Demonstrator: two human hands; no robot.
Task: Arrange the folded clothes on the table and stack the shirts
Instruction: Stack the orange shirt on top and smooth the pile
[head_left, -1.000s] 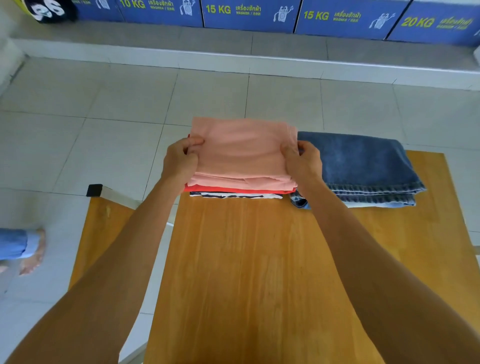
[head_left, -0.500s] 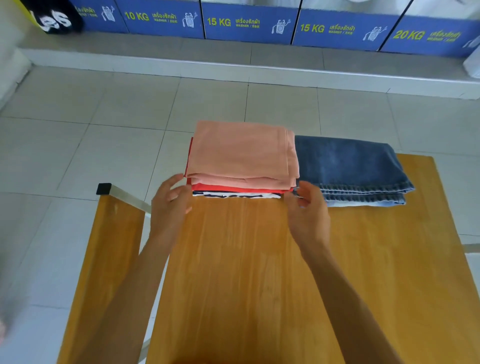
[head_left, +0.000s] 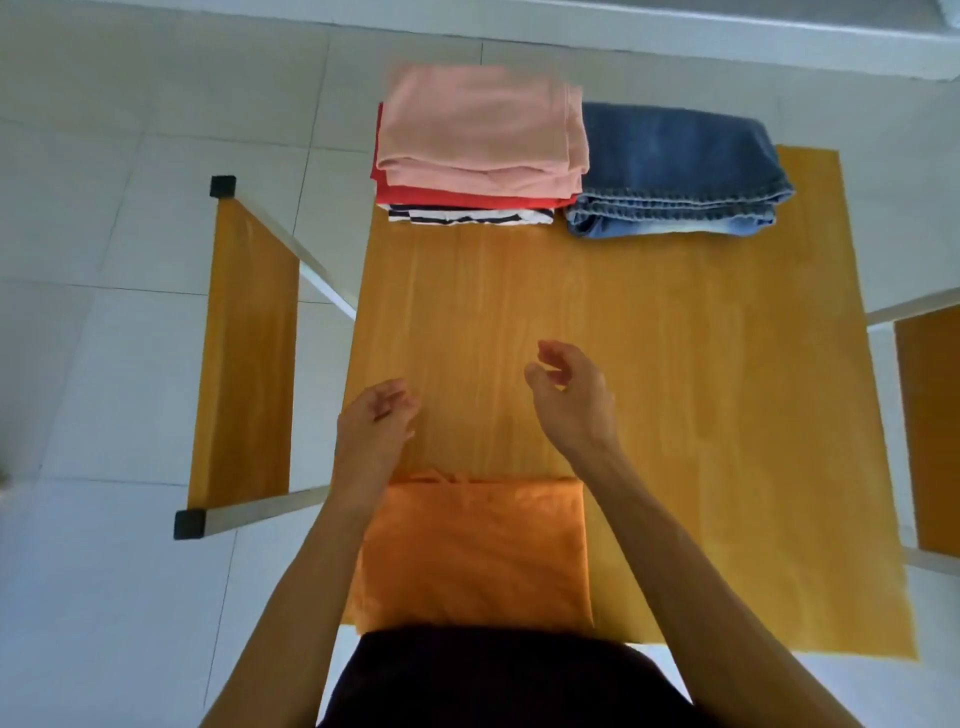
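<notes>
Above the wooden table (head_left: 675, 364), left hand (head_left: 376, 421) and right hand (head_left: 571, 395) loosely curled, empty, near orange folded shirt (head_left: 478, 551)

A wooden side bench (head_left: 244, 358) stands to the left, lower than the middle surface, its long plank running near to far. Metal rails (head_left: 291, 247) frame it, capped by a black plastic corner (head_left: 222, 186) at the far end and another black corner (head_left: 189, 524) at the near end. To the right, part of a second wooden plank (head_left: 930, 431) shows, with a metal rail (head_left: 911, 307) along its far edge. Pale floor tiles (head_left: 119, 322) lie all around, and a raised white step (head_left: 727, 47) crosses the far side.
</notes>
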